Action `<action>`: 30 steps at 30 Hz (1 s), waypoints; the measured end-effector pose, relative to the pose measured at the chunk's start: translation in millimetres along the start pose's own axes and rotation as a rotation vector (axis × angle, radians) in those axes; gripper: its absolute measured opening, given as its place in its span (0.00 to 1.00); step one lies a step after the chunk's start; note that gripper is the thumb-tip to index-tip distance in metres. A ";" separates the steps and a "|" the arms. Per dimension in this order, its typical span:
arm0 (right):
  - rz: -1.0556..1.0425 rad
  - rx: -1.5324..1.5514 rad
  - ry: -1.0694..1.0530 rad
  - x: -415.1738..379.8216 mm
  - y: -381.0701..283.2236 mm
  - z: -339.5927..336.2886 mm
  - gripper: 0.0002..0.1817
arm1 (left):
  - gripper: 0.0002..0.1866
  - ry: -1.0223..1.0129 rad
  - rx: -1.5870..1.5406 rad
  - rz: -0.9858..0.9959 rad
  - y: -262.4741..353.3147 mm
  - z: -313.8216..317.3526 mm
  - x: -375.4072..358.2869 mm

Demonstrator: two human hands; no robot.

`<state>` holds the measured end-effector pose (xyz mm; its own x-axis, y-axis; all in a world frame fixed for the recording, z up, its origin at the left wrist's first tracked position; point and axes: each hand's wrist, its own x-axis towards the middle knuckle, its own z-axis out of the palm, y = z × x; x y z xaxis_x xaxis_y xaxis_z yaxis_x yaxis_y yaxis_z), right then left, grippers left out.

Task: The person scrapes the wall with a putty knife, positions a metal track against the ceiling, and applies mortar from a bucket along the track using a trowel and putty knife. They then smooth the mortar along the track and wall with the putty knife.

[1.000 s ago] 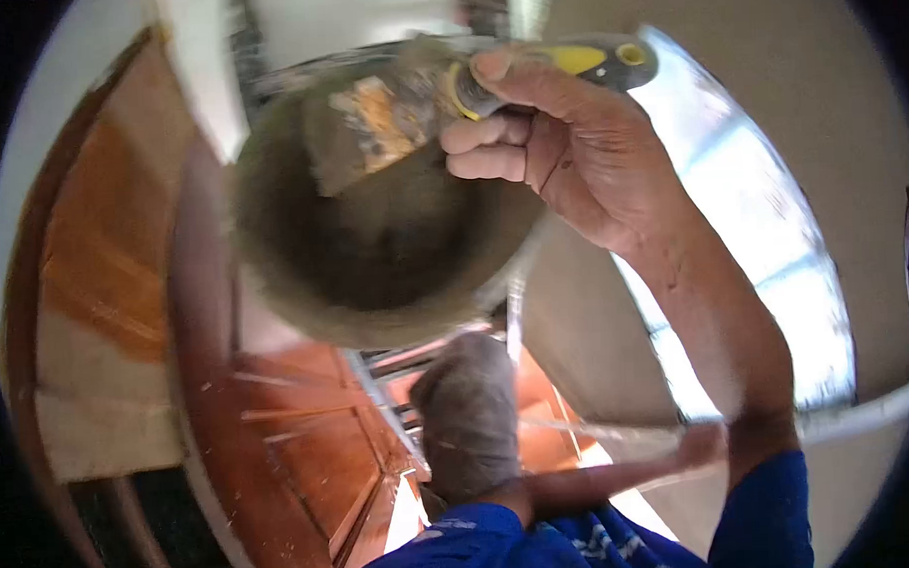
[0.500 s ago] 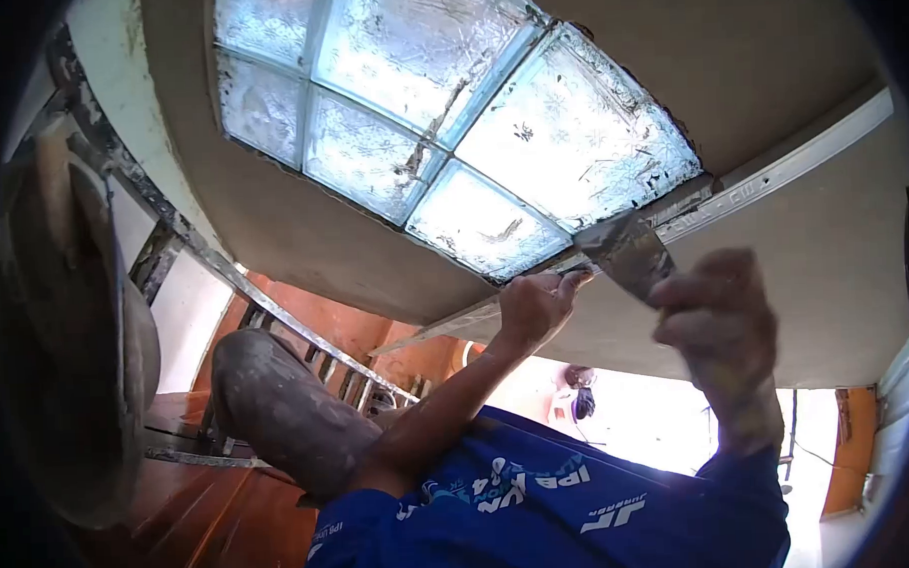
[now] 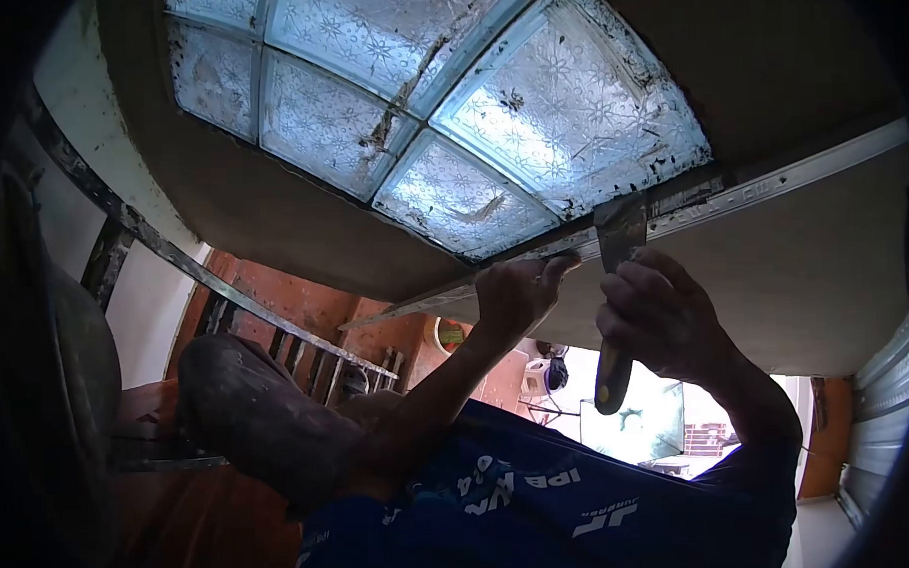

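My left hand (image 3: 520, 300) is closed around the lower edge of a long, pale straightedge (image 3: 771, 185) set against the wall, its thumb along the bar. My right hand (image 3: 666, 312) grips a putty knife (image 3: 621, 233) by its handle, whose yellow-marked end sticks out below the fingers. The knife's smeared blade points up and lies across the straightedge, close to the bottom edge of the glass block window (image 3: 559, 110). Dark smears and specks mark the patterned glass. Grey plaster (image 3: 322, 219) surrounds the window.
A paint-spattered ladder or metal frame (image 3: 173, 256) runs along the left. My dusty knee (image 3: 248, 401) is bent beside it. Far below are a bucket (image 3: 444, 334) and a white stool (image 3: 536, 376). Corrugated sheeting (image 3: 889, 409) shows at the right.
My right hand has turned the putty knife from a slant to nearly upright, bringing its handle into view. My left hand stays on the straightedge. The view has shifted and darkened.
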<state>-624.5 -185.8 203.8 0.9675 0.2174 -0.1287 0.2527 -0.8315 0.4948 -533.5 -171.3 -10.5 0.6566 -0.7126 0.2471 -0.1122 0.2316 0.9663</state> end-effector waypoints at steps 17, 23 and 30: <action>-0.067 0.105 -0.007 31.3 15.3 -16.3 0.13 | 0.22 0.077 0.004 0.061 2.1 1.5 -1.2; -0.040 0.227 -0.046 30.2 20.1 -18.6 0.14 | 0.23 0.097 -0.054 0.057 -0.4 7.1 -2.8; -0.073 0.374 -0.061 36.8 18.0 -30.9 0.15 | 0.25 0.121 0.007 0.097 -1.5 6.9 -2.8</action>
<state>-584.4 -177.0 234.6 0.9424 0.2614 -0.2085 0.2927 -0.9464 0.1364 -540.2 -174.2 -12.2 0.7274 -0.6023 0.3288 -0.1840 0.2904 0.9391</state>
